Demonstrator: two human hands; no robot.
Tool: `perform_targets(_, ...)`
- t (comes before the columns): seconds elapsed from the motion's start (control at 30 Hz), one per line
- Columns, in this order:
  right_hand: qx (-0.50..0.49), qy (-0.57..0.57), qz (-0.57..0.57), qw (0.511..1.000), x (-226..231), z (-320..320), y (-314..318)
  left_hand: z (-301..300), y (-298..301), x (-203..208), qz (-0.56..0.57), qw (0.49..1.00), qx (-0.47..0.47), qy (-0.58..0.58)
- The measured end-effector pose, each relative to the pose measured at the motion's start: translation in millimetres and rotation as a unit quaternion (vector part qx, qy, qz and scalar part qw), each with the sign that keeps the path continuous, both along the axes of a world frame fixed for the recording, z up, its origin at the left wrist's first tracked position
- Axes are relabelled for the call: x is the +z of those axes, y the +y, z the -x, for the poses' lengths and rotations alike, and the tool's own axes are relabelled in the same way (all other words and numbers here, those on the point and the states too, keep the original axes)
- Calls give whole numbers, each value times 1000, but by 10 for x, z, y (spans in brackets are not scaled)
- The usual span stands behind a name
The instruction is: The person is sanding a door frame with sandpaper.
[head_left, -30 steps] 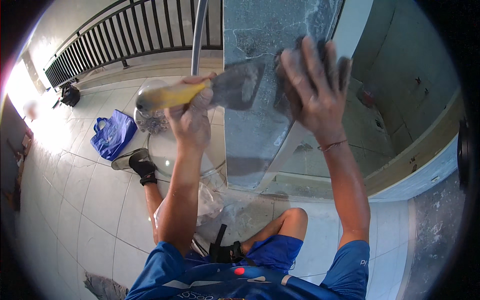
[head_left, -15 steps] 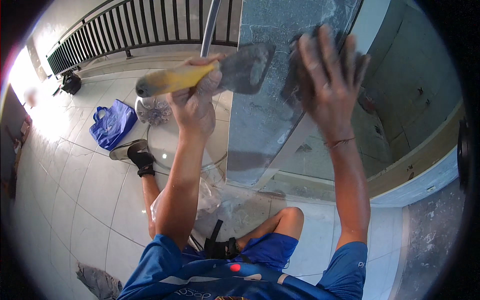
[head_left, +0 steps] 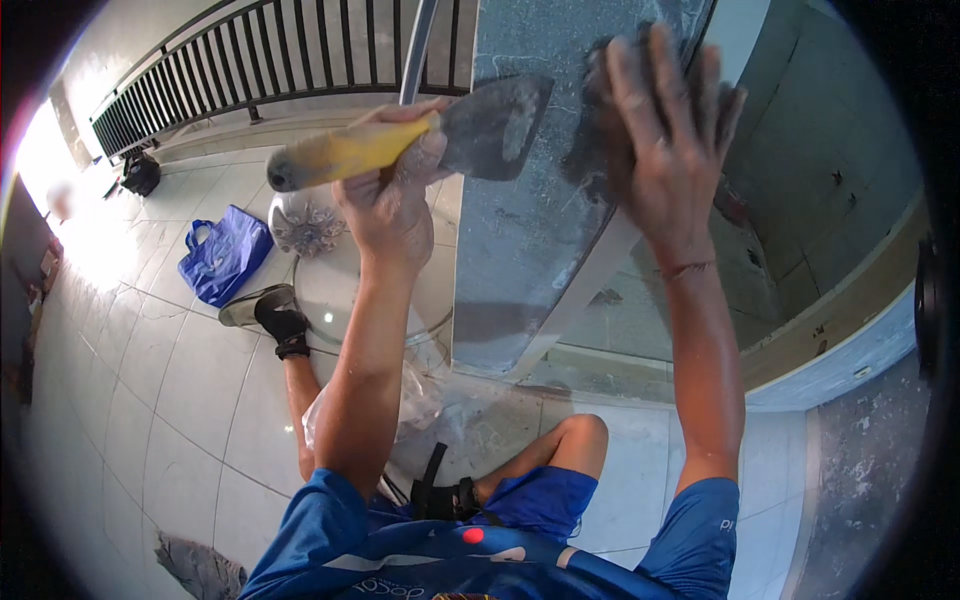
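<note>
Head view: your left hand [head_left: 395, 205] grips a yellow-handled putty knife [head_left: 430, 135] against the grey slab [head_left: 520, 230], your right hand [head_left: 660, 150] pressed flat, fingers spread.

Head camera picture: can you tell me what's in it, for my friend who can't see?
A person's left hand holds a yellow-handled scraper against a grey slab, while the right hand presses flat on the slab with its fingers spread. Below are the person's blue shorts and a white tiled floor with a blue bag.
</note>
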State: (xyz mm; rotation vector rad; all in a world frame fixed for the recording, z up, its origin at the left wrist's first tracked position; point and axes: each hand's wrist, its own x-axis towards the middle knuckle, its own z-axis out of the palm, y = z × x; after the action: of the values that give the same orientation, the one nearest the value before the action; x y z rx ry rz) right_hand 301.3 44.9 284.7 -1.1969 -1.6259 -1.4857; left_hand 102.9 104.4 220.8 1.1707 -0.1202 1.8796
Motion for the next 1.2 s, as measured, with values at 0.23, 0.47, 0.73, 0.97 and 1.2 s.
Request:
perform_targets(0.23, 6, 11, 85, 996, -557, 63, -62, -117, -22, -249, 49, 999, -15, -3)
perform_targets(0.47, 58, 28, -80, 995, 31, -208, 32, -236, -91, 96, 15, 999, -9, 31)
perform_targets(0.73, 65, 87, 19, 994, -836, -136, -59, -403, -139, -1, 30, 999, -23, 24)
perform_targets(0.97, 109, 99, -108, 983, 60, 4, 159, -359, -19, 226, -34, 999, -14, 27)
perform_targets(1.2, 101, 196, -18, 975, -965, 31, 12, -282, -107, -61, 56, 998, -42, 13)
